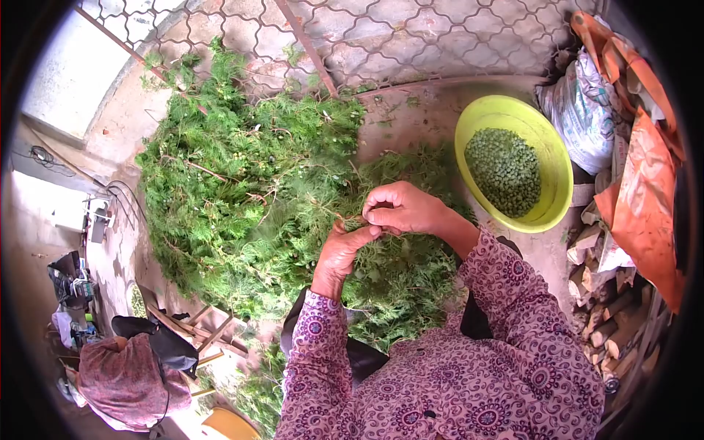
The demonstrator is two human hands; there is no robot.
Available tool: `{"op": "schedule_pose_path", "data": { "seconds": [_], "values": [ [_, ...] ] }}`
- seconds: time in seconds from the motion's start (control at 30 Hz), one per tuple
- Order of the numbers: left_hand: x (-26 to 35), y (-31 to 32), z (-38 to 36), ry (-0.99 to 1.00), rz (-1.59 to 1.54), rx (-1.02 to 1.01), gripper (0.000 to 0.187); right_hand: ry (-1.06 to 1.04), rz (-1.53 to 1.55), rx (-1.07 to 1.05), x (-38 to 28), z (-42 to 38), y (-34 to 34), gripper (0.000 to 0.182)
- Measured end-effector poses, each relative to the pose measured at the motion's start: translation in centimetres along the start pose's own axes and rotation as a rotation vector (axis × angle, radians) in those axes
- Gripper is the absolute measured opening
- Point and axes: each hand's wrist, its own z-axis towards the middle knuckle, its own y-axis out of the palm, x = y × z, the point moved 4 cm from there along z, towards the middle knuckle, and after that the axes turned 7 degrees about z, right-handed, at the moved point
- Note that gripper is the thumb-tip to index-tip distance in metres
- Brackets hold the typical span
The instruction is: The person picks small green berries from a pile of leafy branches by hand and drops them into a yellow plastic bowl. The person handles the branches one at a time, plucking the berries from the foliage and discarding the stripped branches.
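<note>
Two hands pinch foliage near one basin.

There are two hands, two basins, one co-worker.

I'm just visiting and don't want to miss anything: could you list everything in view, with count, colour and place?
Leafy branches: one big heap, green, on the floor
Oval plastic basin: one, yellow-green, right of the heap
Small round pieces: many, green, inside the basin
Wavy metal lattice: one, brownish, top
Printed sack: at least one, whitish, upper right
Crumpled sheet: orange, right edge
Stacked wood: many pieces, brown, lower right
Seated person: one, reddish patterned top, lower left
Round container: one, orange-yellow, bottom edge, cut off
Left-edge clutter: mixed colours, too small to tell
Patterned sleeves: two, pink-purple, lower centre
Hands: left and right, centre, fingertips meeting at a thin sprig
</note>
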Motion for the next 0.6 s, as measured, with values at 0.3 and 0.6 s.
{"op": "schedule_pose_path", "data": {
  "seconds": [0.3,0.6],
  "values": [
    [0.6,-0.7,-0.7,0.032,-0.105,0.048,0.022,-0.023,0.931,0.061,-0.1,0.6,-2.2,0.009],
    [1.9,-2.9,-1.1,0.095,-0.049,0.282,0.021,0.068,0.326,0.216,-0.7,-0.7,-2.7,0.018]
  ]
}}
